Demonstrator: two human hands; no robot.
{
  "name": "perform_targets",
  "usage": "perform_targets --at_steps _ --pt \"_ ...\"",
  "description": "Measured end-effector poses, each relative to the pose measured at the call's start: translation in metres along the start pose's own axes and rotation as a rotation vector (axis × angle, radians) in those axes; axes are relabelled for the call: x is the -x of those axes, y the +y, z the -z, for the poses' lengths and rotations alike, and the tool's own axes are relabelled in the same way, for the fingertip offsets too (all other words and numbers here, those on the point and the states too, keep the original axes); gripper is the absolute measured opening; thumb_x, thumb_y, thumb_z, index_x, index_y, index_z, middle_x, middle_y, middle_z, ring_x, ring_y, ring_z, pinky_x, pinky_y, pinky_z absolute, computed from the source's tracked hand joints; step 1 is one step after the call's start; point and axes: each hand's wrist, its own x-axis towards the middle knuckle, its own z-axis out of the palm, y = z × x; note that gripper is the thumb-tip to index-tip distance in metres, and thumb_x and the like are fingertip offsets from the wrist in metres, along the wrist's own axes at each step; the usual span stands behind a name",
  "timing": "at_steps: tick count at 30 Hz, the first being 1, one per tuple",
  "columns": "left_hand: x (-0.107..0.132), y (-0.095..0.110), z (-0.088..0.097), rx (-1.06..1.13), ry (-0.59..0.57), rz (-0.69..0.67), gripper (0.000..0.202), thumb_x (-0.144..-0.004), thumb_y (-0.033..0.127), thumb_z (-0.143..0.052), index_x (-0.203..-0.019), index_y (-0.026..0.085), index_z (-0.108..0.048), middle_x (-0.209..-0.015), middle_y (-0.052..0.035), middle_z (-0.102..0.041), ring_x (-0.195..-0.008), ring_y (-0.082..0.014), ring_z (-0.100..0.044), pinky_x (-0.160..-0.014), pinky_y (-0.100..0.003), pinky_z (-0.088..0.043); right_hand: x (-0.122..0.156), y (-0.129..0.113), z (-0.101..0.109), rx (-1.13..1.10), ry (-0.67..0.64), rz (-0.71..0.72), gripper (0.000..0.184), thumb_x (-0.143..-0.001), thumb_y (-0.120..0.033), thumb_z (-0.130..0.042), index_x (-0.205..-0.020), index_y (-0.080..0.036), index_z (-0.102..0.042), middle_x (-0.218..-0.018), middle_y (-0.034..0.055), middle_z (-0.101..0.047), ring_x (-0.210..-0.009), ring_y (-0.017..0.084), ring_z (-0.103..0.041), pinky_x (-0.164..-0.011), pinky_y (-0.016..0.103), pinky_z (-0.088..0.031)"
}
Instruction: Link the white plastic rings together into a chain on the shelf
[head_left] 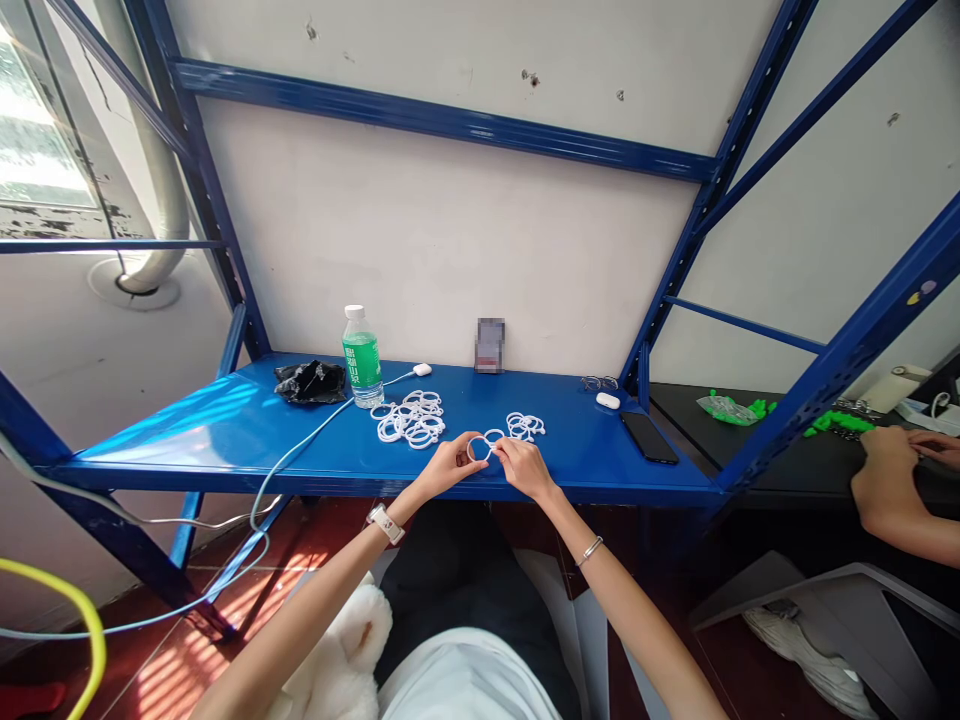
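Above the front edge of the blue shelf table (300, 470), my left hand (453, 459) is closed on the left side of a thin white ring (478, 449). The fingertips of my right hand (523, 465) pinch the ring's right side. Just behind my fingers lies another white loop (493, 436), partly covered; whether it joins the held ring I cannot tell. To the left, a larger pile of white rings (411, 420) rests on the table. A smaller bunch of white rings (525, 427) lies just behind my right hand.
A water bottle (363, 360), a black plastic bag (310, 382) and a white cable (315, 432) are at left. A phone (490, 346) leans on the wall. At right are glasses (598, 383), a white earbud case (608, 401) and a black phone (649, 438). Another person's hands (889, 465) work beyond.
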Motion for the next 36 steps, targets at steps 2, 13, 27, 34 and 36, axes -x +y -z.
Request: perform_targets --at_steps 2,13,27,34,36 --pt "0.0 0.0005 0.0001 -0.001 -0.001 0.001 0.054 -0.079 0.054 -0.059 -0.119 0.018 -0.05 -0.067 0.0036 -0.055 -0.053 -0.0116 -0.051 -0.051 -0.023 -0.04 0.0001 -0.0002 0.0 0.0 0.0 -0.004 0.022 -0.098 -0.022 -0.036 -0.087 -0.018 -0.054 -0.072 0.0049 -0.064 -0.064 0.017 -0.06 -0.059 0.025 -0.039" --pt "0.0002 -0.0002 0.0004 -0.011 0.01 0.0 0.053 -0.079 0.055 -0.059 -0.117 0.018 -0.051 -0.066 0.0036 -0.056 -0.054 -0.0122 -0.053 -0.052 -0.023 -0.042 0.0005 0.0009 -0.0011 -0.014 0.014 -0.003 0.024 -0.1 -0.028 -0.037 -0.099 -0.018 -0.059 -0.081 0.0072 -0.069 -0.073 0.018 -0.066 -0.062 0.026 -0.044" --pt "-0.0002 -0.002 0.0003 -0.032 0.008 0.002 0.055 -0.079 0.056 -0.059 -0.117 0.017 -0.053 -0.066 0.0028 -0.057 -0.053 -0.0126 -0.054 -0.052 -0.024 -0.043 0.0005 -0.0002 0.0015 -0.036 0.005 -0.014 0.024 -0.099 -0.031 -0.037 -0.098 -0.018 -0.057 -0.076 0.0049 -0.067 -0.067 0.017 -0.063 -0.059 0.025 -0.04" --pt "-0.0002 -0.0025 0.0 -0.048 0.014 -0.001 0.054 -0.079 0.054 -0.06 -0.117 0.016 -0.055 -0.067 0.0024 -0.057 -0.053 -0.012 -0.054 -0.052 -0.023 -0.042 0.0 -0.001 0.001 -0.033 0.006 -0.009 0.02 -0.098 -0.026 -0.037 -0.091 -0.018 -0.054 -0.073 0.0044 -0.065 -0.065 0.017 -0.061 -0.058 0.025 -0.037" --pt "-0.0001 -0.0023 0.0004 -0.045 0.013 0.0 0.055 -0.079 0.053 -0.06 -0.118 0.015 -0.054 -0.067 0.0023 -0.057 -0.053 -0.012 -0.053 -0.052 -0.023 -0.042 -0.0005 -0.0021 0.0008 -0.057 0.008 -0.025 0.019 -0.097 -0.025 -0.037 -0.09 -0.018 -0.053 -0.073 0.0042 -0.065 -0.064 0.017 -0.061 -0.058 0.024 -0.037"
